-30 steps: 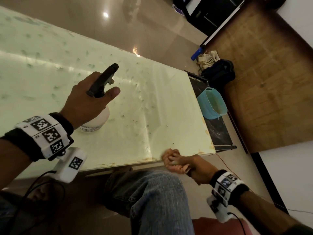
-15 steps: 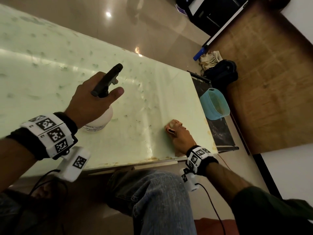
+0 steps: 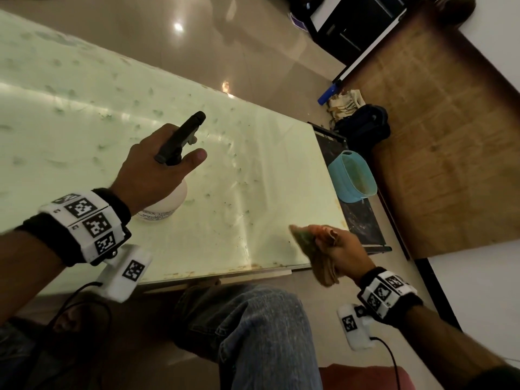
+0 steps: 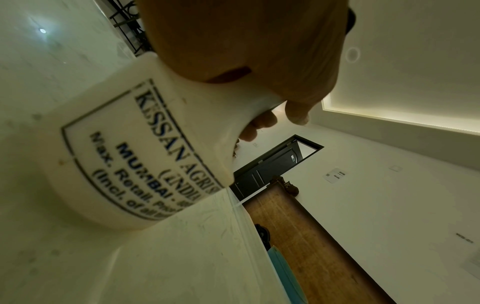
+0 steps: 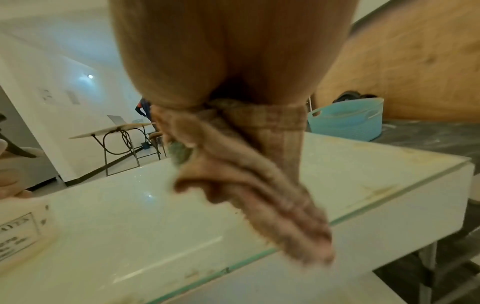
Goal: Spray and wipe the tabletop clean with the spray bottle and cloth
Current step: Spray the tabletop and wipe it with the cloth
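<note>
Left hand (image 3: 152, 173) is wrapped round the neck of the spray bottle (image 3: 166, 205), fingers curled under the black trigger head, index finger sticking out straight beside the nozzle; bottle base sits on the tabletop (image 3: 84, 130), well in from its near edge. Right hand (image 3: 342, 253) is bunched tight on the cloth (image 3: 323, 267), held just above the tabletop's near right corner, loose end hanging past the edge. Can't tell if any cloth touches the glass. Handling guess: bottle is stiff white plastic, fill level unknown so weight unknown, likely light enough one-handed; neck under the trigger is the right place to hold, body is wide and could be slick if wet. Cloth is soft and limp, folds hang freely, best wadded in the palm so a flat pad faces the surface. Tabletop looks like smooth glass, speckled with spots across most of it, so wiping seems far from finished. Head view alone shows both hands and the spot spread. Left wrist view shows the bottle label print and the base meeting the tabletop, hidden from the head. Right wrist view shows the cloth's ribbed folds, a greenish stained patch, the glass edge thickness and a blue basket (image 5: 345, 121) beyond the tabletop's right end.
</note>
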`<state>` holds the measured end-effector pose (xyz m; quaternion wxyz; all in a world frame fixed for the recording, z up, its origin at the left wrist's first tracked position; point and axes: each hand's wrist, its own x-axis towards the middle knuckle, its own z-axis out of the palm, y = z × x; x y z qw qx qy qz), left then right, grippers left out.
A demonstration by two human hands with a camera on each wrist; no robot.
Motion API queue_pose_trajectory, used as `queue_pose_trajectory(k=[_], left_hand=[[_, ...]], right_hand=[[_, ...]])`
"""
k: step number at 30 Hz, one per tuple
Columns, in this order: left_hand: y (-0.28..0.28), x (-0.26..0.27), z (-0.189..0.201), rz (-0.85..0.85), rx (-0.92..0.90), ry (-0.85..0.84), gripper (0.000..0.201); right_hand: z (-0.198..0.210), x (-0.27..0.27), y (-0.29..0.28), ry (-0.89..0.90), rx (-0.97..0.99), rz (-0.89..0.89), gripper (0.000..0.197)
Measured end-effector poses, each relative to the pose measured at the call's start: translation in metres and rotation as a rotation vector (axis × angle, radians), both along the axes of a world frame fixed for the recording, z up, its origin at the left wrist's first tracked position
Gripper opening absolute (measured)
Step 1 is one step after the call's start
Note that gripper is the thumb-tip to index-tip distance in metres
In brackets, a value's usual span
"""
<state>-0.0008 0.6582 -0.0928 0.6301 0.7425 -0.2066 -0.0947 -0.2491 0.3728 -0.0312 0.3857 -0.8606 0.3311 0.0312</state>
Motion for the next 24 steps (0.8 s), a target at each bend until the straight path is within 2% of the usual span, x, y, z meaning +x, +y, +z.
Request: queue_pose_trajectory(k=[2,3,5,7,8,9,13,16,20,22,24], left_hand=[[0.0,0.0,0.0,-0.001,0.005,0.002,0.027],[0.0,0.0,0.0,-0.002,0.004,0.002,0.028],[0.0,0.0,0.0,-0.002,0.009,0.003,0.028],[0.001,0.0,0.001,-0.001,0.014,0.002,0.028],[0.001,0.0,0.001,-0.002,0.014,0.003,0.028],[0.002,0.0,0.001,-0.003,0.014,0.007,0.027],[0.0,-0.001,0.001,-0.013,-0.001,0.019,0.026],[0.001,0.0,-0.001,-0.019,0.007,0.017,0.027],[0.001,0.001,0.001,-0.01,0.01,0.015,0.026],[0.001,0.0,0.001,-0.009,0.015,0.015,0.026],[-0.001,-0.001,0.002,-0.013,0.021,0.013,0.025]], right_hand=[[-0.01,0.005,0.0,-0.009,-0.149,-0.062,0.035],[-0.019,0.008,-0.001,0.068,-0.233,-0.035,0.043],[-0.041,0.013,0.001,0.329,-0.336,0.114,0.058],[-0.061,0.015,0.008,0.547,-0.358,0.279,0.089],[-0.069,0.016,0.011,0.589,-0.367,0.315,0.102],[-0.075,0.016,0.014,0.604,-0.38,0.314,0.105],[-0.09,0.017,0.019,0.587,-0.436,0.224,0.075],[-0.102,0.034,0.015,0.558,-0.454,0.182,0.068],[-0.11,0.051,0.006,0.484,-0.48,0.28,0.075],[-0.11,0.048,0.004,0.414,-0.453,0.332,0.087],[-0.107,0.035,0.003,0.336,-0.46,0.373,0.09]])
